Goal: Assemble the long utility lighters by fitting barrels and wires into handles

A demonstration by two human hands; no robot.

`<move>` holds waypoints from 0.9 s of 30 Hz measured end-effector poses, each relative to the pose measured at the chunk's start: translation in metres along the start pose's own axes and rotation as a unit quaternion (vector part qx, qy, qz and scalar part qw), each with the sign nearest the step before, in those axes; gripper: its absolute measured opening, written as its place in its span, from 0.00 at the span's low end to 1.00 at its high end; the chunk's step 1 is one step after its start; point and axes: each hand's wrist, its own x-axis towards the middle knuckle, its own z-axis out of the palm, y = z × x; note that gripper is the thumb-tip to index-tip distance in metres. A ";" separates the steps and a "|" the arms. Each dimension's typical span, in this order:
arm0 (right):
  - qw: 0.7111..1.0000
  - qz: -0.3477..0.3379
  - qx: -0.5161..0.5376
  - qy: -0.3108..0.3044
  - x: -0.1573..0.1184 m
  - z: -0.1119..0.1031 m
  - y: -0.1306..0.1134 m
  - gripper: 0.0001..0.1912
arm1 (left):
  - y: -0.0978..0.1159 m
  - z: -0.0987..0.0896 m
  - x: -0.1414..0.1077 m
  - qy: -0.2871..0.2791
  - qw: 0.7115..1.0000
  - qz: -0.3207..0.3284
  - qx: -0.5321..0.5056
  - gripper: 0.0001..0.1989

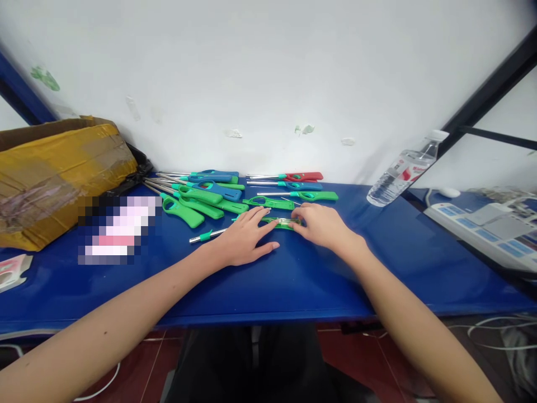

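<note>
An opened green gas lighter (284, 223) lies on the blue table, with a clear fuel tank showing in its casing. My left hand (247, 238) rests flat over its nozzle side, fingers stretched and thumb apart. A metal lighter nozzle (207, 235) sticks out to the left from under this hand. My right hand (321, 224) bends its fingers round the right end of the opened lighter, thumb and fingertips closed on it. Just behind both hands lies a loose green casing half (272, 203). What sits under my left palm is hidden.
Several green and blue lighters (201, 196) are piled at the left. Behind my hands lie a green lighter (321, 196), a blue one (304, 186) and a red one (308, 176). A taped carton (67, 184), a water bottle (403, 170) and a white device (486, 229) stand around.
</note>
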 end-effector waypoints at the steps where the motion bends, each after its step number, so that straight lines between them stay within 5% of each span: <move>1: 1.000 -0.001 0.003 0.005 0.000 -0.001 0.001 0.15 | 0.000 0.000 0.000 0.004 1.000 0.001 -0.003 0.30; 9: 0.986 -0.158 0.052 0.030 0.002 -0.001 -0.001 0.14 | -0.004 0.000 -0.002 0.013 1.000 0.000 -0.003 0.33; 27: 0.991 -0.119 0.018 0.065 0.003 0.004 -0.003 0.15 | -0.008 -0.005 -0.002 0.037 0.999 -0.023 0.005 0.30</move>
